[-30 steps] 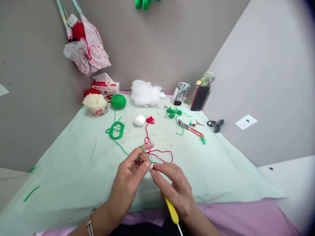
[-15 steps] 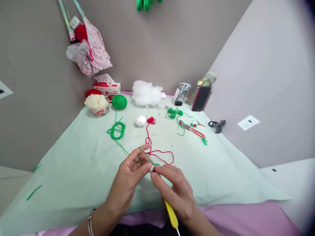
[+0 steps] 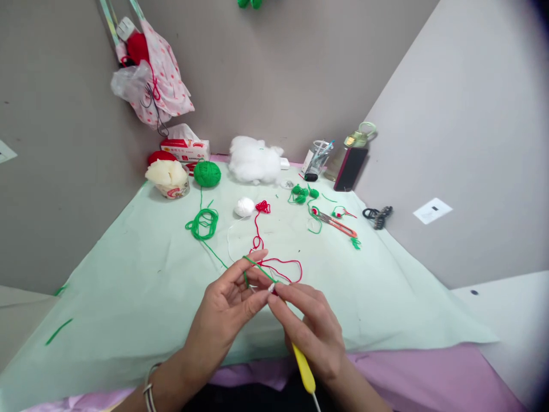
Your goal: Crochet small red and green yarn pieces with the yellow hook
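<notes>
My left hand (image 3: 234, 306) pinches a small crocheted piece (image 3: 271, 288), white with some red, mostly hidden by fingertips. Green yarn (image 3: 259, 266) runs over the raised left index finger to the piece. In my right hand (image 3: 311, 326) is a crochet hook (image 3: 303, 366) with a yellow handle; its tip is hidden at the piece, where right thumb and index finger also touch. The green strand leads back to a loose green coil (image 3: 202, 224) and a green yarn ball (image 3: 207, 174). Red yarn (image 3: 283, 261) and a white yarn ball (image 3: 245, 207) lie just beyond my hands.
White stuffing (image 3: 255, 161) lies at the back, near a tissue box (image 3: 186, 150) and a cup with cream-coloured contents (image 3: 168, 178). To the right are small green crocheted pieces (image 3: 300, 194), an orange cutter (image 3: 338, 224), a glass holder (image 3: 318, 157), a phone (image 3: 350, 169), a bottle (image 3: 358, 137) and a hair clip (image 3: 378, 217).
Both hands have shifted slightly right with the crocheted piece and hook. The hook's handle has moved right along with my right hand. The camera view has tilted a little.
</notes>
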Action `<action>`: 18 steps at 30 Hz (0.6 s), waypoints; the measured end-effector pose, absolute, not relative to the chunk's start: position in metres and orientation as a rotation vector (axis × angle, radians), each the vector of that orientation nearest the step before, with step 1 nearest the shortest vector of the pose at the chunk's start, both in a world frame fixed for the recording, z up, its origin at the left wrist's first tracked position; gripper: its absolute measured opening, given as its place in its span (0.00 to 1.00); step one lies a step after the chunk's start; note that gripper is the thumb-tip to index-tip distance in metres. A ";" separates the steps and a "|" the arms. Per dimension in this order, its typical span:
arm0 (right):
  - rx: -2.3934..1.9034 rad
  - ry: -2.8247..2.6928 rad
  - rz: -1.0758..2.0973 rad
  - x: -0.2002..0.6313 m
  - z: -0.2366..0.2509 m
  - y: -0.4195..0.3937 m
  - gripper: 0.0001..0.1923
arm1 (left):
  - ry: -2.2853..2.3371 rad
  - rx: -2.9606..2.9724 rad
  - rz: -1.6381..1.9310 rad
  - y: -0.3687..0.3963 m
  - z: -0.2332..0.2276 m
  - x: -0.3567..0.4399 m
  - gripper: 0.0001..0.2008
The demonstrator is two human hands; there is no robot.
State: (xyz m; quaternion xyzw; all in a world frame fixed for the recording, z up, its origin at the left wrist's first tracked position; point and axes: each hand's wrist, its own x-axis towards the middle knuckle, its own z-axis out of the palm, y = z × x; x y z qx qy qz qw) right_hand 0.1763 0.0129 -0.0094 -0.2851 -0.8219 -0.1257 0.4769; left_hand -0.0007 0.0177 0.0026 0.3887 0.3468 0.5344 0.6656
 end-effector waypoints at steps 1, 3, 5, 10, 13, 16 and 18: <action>-0.699 -2.004 -0.306 0.177 -0.010 0.013 0.12 | 0.757 0.861 1.197 0.018 0.003 0.000 0.23; -0.715 -1.988 -0.304 0.177 -0.012 0.013 0.13 | 0.719 0.829 1.183 0.018 0.003 0.003 0.24; -0.736 -1.964 -0.308 0.178 -0.015 0.012 0.14 | 0.707 0.815 1.177 0.019 0.003 0.006 0.25; -0.737 -1.964 -0.267 0.182 -0.019 0.011 0.21 | 0.700 0.840 1.163 0.020 0.006 0.011 0.23; -0.728 -1.940 -0.227 0.183 -0.020 0.015 0.25 | 0.714 0.826 1.155 0.021 0.007 0.011 0.25; -0.724 -1.903 -0.275 0.183 -0.021 0.018 0.27 | 0.729 0.770 1.135 0.022 0.008 0.011 0.27; -0.726 -1.927 -0.286 0.183 -0.022 0.018 0.27 | 0.708 0.678 1.067 0.023 0.009 0.011 0.28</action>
